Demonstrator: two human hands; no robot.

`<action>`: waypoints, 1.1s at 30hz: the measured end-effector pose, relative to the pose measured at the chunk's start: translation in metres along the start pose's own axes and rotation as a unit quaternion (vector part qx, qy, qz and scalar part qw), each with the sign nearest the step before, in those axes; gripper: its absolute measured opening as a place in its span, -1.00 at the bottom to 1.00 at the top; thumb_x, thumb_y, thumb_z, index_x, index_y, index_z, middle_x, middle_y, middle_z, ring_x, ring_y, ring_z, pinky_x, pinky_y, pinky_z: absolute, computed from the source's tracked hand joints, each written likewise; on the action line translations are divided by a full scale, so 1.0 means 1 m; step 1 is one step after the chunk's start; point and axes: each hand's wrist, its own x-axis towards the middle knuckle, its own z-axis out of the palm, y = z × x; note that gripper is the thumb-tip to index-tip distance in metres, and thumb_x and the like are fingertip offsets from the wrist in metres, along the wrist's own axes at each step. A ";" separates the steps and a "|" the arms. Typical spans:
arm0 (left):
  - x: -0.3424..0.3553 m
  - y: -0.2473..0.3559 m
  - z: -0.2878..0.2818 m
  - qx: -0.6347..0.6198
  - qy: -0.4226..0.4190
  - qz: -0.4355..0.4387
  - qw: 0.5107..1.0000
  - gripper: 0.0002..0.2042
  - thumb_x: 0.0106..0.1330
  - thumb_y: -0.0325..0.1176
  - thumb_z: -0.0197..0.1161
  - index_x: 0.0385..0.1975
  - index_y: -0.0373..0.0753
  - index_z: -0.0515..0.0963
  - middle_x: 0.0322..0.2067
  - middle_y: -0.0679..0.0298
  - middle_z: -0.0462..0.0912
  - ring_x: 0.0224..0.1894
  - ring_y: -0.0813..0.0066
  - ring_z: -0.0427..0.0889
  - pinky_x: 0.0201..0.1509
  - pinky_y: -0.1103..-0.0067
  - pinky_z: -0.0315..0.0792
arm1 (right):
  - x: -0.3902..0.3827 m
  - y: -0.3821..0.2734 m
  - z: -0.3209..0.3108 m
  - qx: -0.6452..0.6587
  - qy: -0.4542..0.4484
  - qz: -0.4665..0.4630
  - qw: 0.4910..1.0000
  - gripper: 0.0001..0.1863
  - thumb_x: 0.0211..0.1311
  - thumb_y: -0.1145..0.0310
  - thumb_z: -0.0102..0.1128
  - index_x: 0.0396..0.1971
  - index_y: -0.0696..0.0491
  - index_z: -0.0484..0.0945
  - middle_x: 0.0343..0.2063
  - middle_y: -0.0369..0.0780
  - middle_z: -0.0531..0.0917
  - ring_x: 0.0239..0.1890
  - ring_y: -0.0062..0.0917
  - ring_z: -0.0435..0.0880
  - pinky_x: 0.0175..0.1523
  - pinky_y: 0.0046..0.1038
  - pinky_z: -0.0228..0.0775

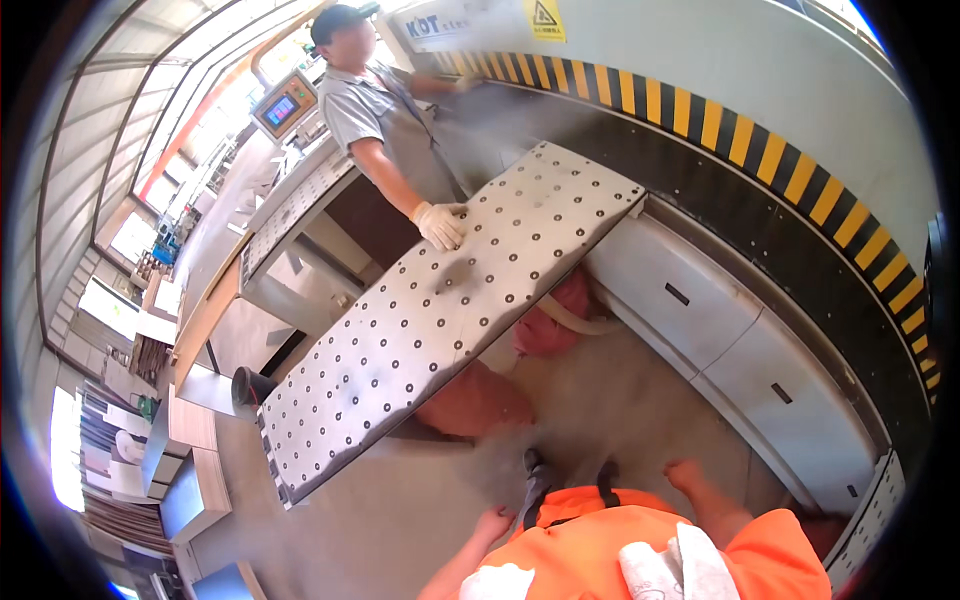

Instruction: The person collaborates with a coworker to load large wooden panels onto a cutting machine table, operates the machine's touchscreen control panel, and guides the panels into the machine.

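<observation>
My left hand (493, 522) hangs low beside my orange top (590, 530), its fingers a little apart and nothing seen in it. On my other side, my right hand (685, 473) is held out from the body, fingers curled in, with no object visible there. Neither hand touches the perforated machine table (390, 330) in front of me. A co-worker's white-gloved hand (440, 225) rests flat on that table's far edge. White cloth pieces (675, 565) lie against my orange top.
A grey machine body (700, 300) with a yellow-and-black striped beam (690, 110) runs along the right. The co-worker (385, 120) stands beyond the table, near a control screen (283, 108). Stacked panels (195, 490) stand at left; reddish bags (475, 400) sit under the table.
</observation>
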 end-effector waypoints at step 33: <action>-0.010 0.050 0.017 0.075 0.033 0.080 0.993 -0.46 0.19 0.01 0.17 0.01 -0.31 0.56 -0.14 -0.05 0.66 -0.03 0.04 0.63 0.08 0.35 0.47 | 0.004 0.062 -0.006 -0.048 0.046 -0.158 0.985 -0.83 -0.01 0.43 0.27 -0.38 0.15 0.65 -0.49 -0.12 0.68 -0.49 -0.46 0.66 -0.40 -0.37 0.48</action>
